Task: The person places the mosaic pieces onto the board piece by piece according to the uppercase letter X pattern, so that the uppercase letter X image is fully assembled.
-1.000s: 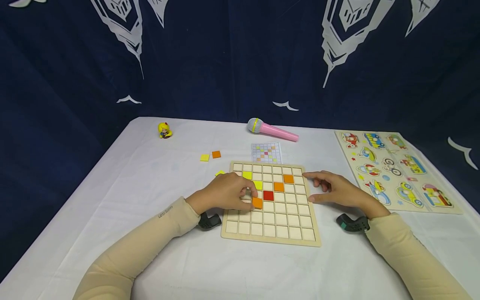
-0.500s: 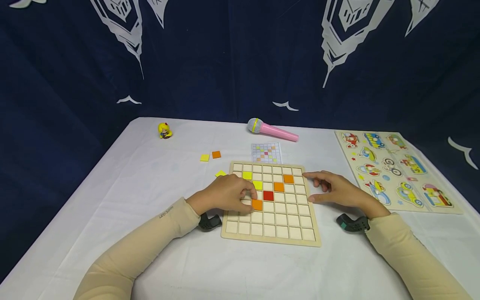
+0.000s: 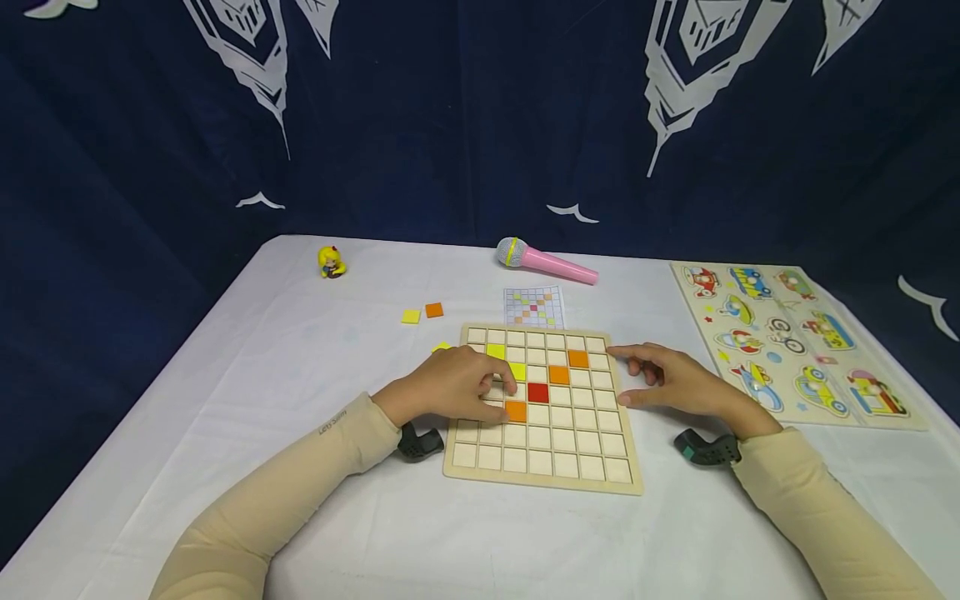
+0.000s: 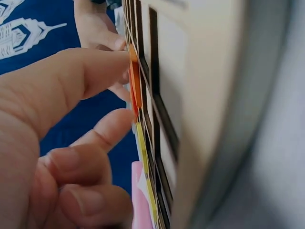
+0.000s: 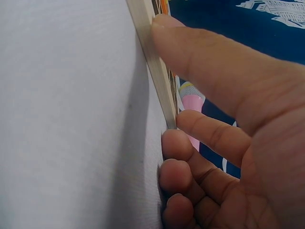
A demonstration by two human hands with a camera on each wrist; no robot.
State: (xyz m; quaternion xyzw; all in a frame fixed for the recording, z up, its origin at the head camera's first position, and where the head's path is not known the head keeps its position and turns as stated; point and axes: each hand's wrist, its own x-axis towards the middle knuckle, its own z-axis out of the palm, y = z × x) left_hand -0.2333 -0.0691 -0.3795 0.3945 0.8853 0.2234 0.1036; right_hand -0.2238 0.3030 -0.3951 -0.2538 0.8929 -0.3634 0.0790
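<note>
Our left hand lies on the near-left part of the grid board, its thumb and forefinger closed lightly on the edge of an orange tile that sits in a cell just below and left of the red tile. The left wrist view shows the fingertips against that tile's rim, though it is too close and blurred for us to say whether the tile is fully seated or a little raised. Our right hand holds nothing: its fingers are loosely spread, thumb and fingertips pressed to the board's right edge, which the right wrist view confirms.

Working outward on the board, we count six tiles in place: two yellow ones running diagonally from the far left down toward the red centre, and two orange ones on the other diagonal toward the far right, plus the one under our fingers. Beyond the board's far edge lies the pattern card. Left of the board three loose tiles wait, a yellow and an orange together, another yellow close to the board's edge.

We judge the pattern about half laid; the near diagonal arms remain mostly open.
</note>
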